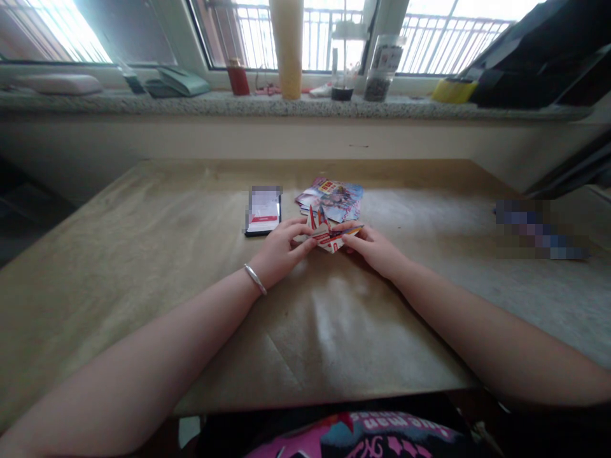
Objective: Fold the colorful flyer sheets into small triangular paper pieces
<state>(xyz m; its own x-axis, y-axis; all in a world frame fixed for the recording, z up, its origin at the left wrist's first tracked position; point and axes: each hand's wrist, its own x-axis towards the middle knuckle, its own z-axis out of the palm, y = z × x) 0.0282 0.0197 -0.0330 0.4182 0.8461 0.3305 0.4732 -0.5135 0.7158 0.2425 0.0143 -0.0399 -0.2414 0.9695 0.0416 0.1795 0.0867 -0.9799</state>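
A small folded piece of printed paper (pixel 326 233), red and white with pointed flaps, sits on the wooden table (pixel 143 267) between my hands. My left hand (pixel 280 249), with a silver bangle at the wrist, pinches its left side with closed fingers. My right hand (pixel 373 245) grips its right side, fingers pressed together on a flap. Just behind the folded paper lies a stack of colourful printed sheets (pixel 334 197).
A phone (pixel 263 212) with a lit screen lies left of the paper stack. A blurred object (pixel 539 230) rests at the table's right. The window sill behind holds a red can (pixel 237 79), a tall yellow cylinder (pixel 287 48), jars and a yellow tub (pixel 453 90).
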